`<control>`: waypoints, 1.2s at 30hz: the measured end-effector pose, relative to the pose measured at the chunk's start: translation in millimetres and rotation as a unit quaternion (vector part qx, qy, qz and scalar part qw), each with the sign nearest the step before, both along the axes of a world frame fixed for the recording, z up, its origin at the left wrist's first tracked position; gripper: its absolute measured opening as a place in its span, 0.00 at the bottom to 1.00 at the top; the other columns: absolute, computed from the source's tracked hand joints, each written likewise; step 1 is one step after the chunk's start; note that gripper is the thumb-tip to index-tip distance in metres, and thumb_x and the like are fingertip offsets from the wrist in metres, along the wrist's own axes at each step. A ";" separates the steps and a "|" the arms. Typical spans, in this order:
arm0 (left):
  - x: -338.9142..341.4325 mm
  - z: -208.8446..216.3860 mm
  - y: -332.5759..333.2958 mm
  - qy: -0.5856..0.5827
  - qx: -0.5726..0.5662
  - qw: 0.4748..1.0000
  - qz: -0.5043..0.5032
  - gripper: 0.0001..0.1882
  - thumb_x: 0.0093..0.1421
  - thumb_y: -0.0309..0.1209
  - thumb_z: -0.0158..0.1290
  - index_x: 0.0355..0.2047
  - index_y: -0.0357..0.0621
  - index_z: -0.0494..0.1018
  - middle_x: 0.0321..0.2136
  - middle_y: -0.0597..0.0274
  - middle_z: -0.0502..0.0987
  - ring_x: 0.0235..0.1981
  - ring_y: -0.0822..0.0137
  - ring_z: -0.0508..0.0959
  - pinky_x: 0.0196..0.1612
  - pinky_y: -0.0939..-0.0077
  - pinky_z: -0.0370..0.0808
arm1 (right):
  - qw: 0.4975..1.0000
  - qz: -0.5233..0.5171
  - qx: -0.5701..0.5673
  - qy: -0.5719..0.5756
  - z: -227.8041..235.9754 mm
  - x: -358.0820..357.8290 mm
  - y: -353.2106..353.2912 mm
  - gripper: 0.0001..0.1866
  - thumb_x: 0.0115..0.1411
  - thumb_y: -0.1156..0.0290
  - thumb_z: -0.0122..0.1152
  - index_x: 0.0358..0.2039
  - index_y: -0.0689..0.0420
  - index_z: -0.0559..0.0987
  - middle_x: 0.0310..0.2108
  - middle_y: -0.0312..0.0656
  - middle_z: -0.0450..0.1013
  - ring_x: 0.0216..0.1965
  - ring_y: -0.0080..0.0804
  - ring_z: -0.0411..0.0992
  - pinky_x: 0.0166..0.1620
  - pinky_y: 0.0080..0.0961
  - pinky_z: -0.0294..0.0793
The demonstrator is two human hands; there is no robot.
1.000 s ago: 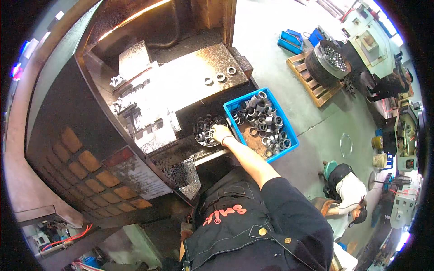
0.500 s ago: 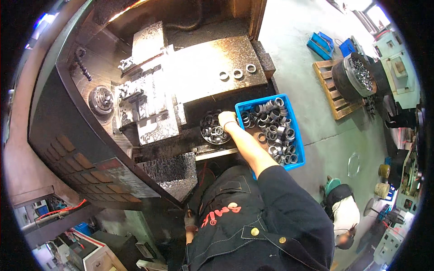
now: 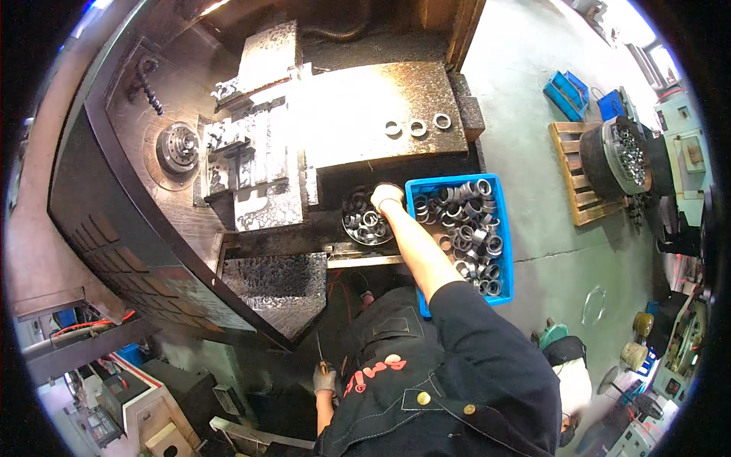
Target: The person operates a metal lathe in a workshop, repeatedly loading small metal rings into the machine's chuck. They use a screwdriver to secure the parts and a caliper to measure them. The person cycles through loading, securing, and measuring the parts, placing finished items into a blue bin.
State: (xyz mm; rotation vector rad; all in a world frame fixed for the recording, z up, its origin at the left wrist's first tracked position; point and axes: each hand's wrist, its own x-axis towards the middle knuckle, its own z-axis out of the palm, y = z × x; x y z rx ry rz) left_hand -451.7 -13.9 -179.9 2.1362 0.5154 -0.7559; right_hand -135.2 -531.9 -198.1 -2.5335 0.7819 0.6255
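Note:
My right hand (image 3: 387, 196), in a pale glove, is closed at the right edge of a round pan (image 3: 368, 242) full of metal rings; what its fingers hold, if anything, is hidden. Just right of it is a blue crate (image 3: 502, 251) heaped with grey metal rings (image 3: 474, 238). Low beside my dark clothing, my left hand (image 3: 324, 378), also gloved, is closed around a screwdriver-like tool (image 3: 324, 367) with an orange handle and a thin rod pointing away. Three rings (image 3: 417, 128) lie in a row on the wet metal cover beyond the pan.
Inside the machine, a round chuck (image 3: 178, 148) is at left, near a metal slide (image 3: 263, 160). A chip-covered ledge (image 3: 274, 282) lies nearer. On the right floor stand a wooden pallet (image 3: 567, 164), a drum of metal parts (image 3: 620, 156) and blue bins (image 3: 566, 95). Another person (image 3: 571, 373) is at lower right.
The view has shifted, so the machine and crate sit differently in the picture. My right hand stays by the pan's edge. My left hand and its tool now show more plainly.

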 end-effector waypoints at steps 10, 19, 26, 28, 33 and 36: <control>-8.4 2.5 9.8 -0.027 0.038 0.999 -0.026 0.19 0.45 0.30 0.53 0.39 0.37 0.69 0.31 0.53 0.77 0.35 0.59 0.78 0.38 0.70 0.72 | 0.986 -0.088 0.038 -0.139 0.5 7.2 -5.5 0.14 0.49 0.61 0.53 0.29 0.56 0.82 0.33 0.49 0.77 0.38 0.46 0.75 0.42 0.37 0.74; 21.6 -53.1 36.7 0.031 0.019 0.997 -0.067 0.33 0.42 0.33 0.55 0.50 0.31 0.65 0.46 0.42 0.72 0.50 0.51 0.71 0.49 0.68 0.68 | 0.941 0.017 0.227 -0.252 132.1 -47.8 24.7 0.17 0.50 0.57 0.56 0.33 0.55 0.81 0.32 0.46 0.77 0.35 0.38 0.76 0.42 0.30 0.72; 62.4 -51.9 8.8 -0.074 -0.014 0.966 -0.248 0.30 0.42 0.35 0.58 0.48 0.41 0.68 0.41 0.48 0.75 0.44 0.52 0.75 0.46 0.65 0.70 | 0.916 0.073 0.313 -0.239 138.1 -75.4 90.3 0.20 0.53 0.59 0.59 0.42 0.58 0.78 0.34 0.45 0.77 0.39 0.33 0.75 0.43 0.29 0.72; 79.4 -18.5 -32.0 -0.146 -0.089 0.931 -0.323 0.22 0.43 0.28 0.57 0.42 0.45 0.69 0.34 0.54 0.76 0.39 0.56 0.77 0.42 0.67 0.72 | 0.890 0.076 0.337 -0.297 121.6 -80.1 130.4 0.26 0.54 0.58 0.56 0.52 0.55 0.71 0.37 0.50 0.76 0.42 0.41 0.74 0.45 0.34 0.71; 106.7 45.7 -94.8 -0.207 -0.206 0.887 -0.358 0.19 0.44 0.20 0.53 0.39 0.44 0.69 0.29 0.58 0.74 0.33 0.64 0.76 0.39 0.73 0.72 | 0.947 0.081 0.117 -0.288 137.9 -107.4 161.9 0.17 0.55 0.62 0.53 0.45 0.49 0.74 0.34 0.51 0.75 0.37 0.48 0.74 0.42 0.39 0.72; 119.5 86.3 -132.6 -0.183 -0.276 0.887 -0.321 0.17 0.46 0.17 0.51 0.38 0.44 0.69 0.27 0.65 0.73 0.30 0.74 0.74 0.36 0.78 0.72 | 0.921 -0.021 0.068 -0.384 145.2 -153.1 111.6 0.13 0.52 0.66 0.54 0.38 0.49 0.78 0.35 0.44 0.75 0.38 0.42 0.74 0.41 0.35 0.73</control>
